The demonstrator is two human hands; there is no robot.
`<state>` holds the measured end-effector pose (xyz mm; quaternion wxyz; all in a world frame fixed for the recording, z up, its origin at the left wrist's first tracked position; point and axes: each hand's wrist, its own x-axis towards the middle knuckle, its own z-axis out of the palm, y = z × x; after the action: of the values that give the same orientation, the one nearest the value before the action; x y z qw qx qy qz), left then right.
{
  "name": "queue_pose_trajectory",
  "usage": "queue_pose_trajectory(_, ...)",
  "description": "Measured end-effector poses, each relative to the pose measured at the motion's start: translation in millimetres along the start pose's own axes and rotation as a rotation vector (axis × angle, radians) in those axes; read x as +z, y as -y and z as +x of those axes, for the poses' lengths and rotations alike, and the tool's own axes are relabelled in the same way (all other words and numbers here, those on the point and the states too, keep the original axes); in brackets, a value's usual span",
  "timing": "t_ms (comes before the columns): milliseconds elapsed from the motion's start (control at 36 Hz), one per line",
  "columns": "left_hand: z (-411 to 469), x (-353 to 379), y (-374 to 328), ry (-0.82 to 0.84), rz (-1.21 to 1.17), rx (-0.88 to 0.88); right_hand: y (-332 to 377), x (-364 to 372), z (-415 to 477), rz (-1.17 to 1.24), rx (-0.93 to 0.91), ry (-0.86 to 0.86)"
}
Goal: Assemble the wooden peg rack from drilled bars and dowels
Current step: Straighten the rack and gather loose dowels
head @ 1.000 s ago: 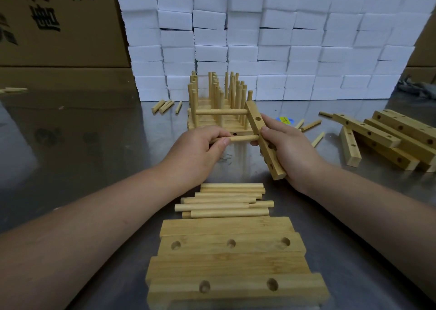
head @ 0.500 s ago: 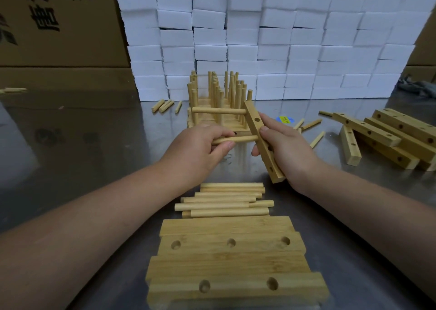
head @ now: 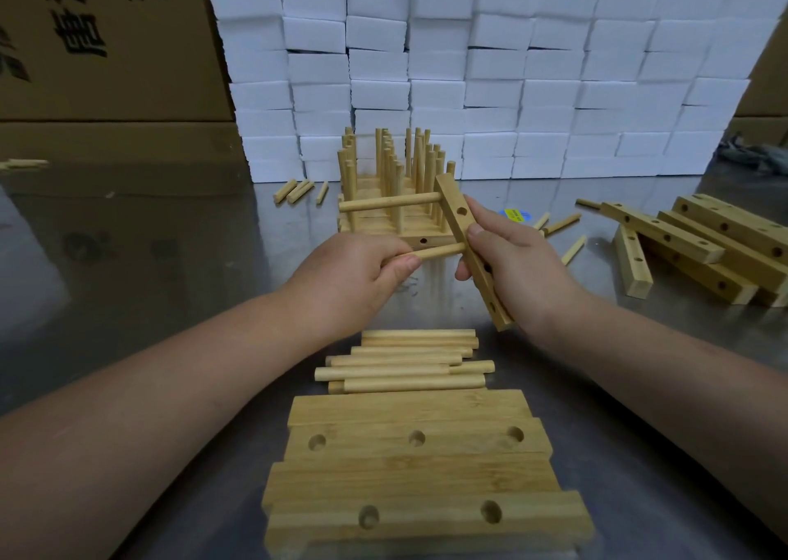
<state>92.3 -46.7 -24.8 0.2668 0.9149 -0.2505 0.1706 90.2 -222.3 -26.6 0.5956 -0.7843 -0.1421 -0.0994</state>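
Observation:
My right hand [head: 516,261] grips a drilled wooden bar [head: 456,214], tilted on end above the steel table. One dowel [head: 390,202] sticks out of the bar's upper hole toward the left. My left hand [head: 354,274] pinches a second dowel [head: 439,251] whose right end meets the bar at a middle hole. A row of loose dowels [head: 405,361] lies just below my hands. In front of them is a stack of wide drilled bars [head: 418,438].
Finished peg racks [head: 392,167] stand behind my hands. More drilled bars [head: 699,244] are piled at the right, with short dowels [head: 298,190] scattered on the metal table [head: 170,261]. White foam blocks [head: 490,69] and a cardboard box [head: 106,39] wall off the back.
The bar has been raised and tilted slightly, and my left hand has kept the second dowel against the bar's middle hole, shifting up a little.

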Motion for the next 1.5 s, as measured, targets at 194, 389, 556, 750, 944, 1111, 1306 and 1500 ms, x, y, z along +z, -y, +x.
queue_pose_trajectory(194, 3.7, -4.4, -5.4, 0.100, -0.268, -0.185, 0.6, 1.0, -1.9, -0.068, -0.032, -0.003)
queue_pose_trajectory(389, 6.5, -3.6, -7.2, 0.092, -0.463, -0.319, -0.7, -1.9, 3.1, -0.009, -0.018, -0.031)
queue_pose_trajectory(556, 9.9, -3.6, -9.7, 0.076, -0.283, -0.349, -9.1, -4.6, 7.7, 0.048, 0.024, -0.071)
queue_pose_trajectory(750, 7.1, -9.9, -11.6, 0.435, -0.122, -0.296, -15.8, -16.0, 20.0, 0.181, 0.244, -0.352)
queue_pose_trajectory(944, 7.3, -11.9, -17.3, 0.611, -0.026, -0.196, -12.4, -16.1, 20.1, 0.329, 0.271, -0.271)
queue_pose_trajectory(1111, 5.9, -12.1, -19.3, 0.625, -0.021, -0.169, -2.4, -11.3, 16.9, 0.382, 0.293, -0.150)
queue_pose_trajectory(1306, 4.4, -5.6, -21.2, 0.478, -0.132, -0.199, 7.7, -6.6, 11.9, 0.245, 0.233, -0.091)
queue_pose_trajectory(1500, 1.2, 0.9, -22.6, 0.215, -0.273, -0.149, 17.9, -7.5, 18.7, 0.190, 0.347, -0.048)
